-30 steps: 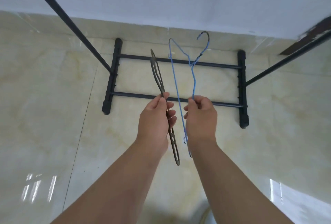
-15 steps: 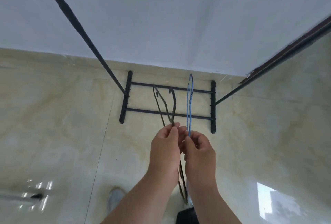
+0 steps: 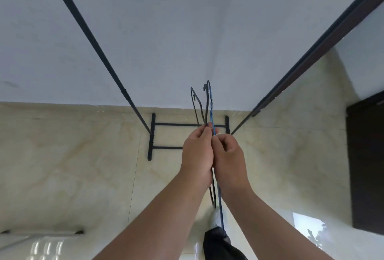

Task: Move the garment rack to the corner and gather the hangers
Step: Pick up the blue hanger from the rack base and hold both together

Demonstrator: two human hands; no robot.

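The black garment rack stands against the white wall, its base on the tiled floor and its two uprights rising past me on either side. My left hand grips a dark hanger, seen edge-on with its hook up. My right hand pinches a blue wire hanger right beside it. Both hands touch each other in front of the rack base, and the two hangers lie almost flat together. Their lower ends hang down between my wrists.
A dark wooden door or cabinet stands at the right. A dark door frame runs up the right side. My shoe and trouser leg show below my hands. A pale bar lies on the floor at lower left.
My hands have come together and risen, bringing the blue hanger against the dark one. The view has tilted up, so the rack base appears farther and smaller.
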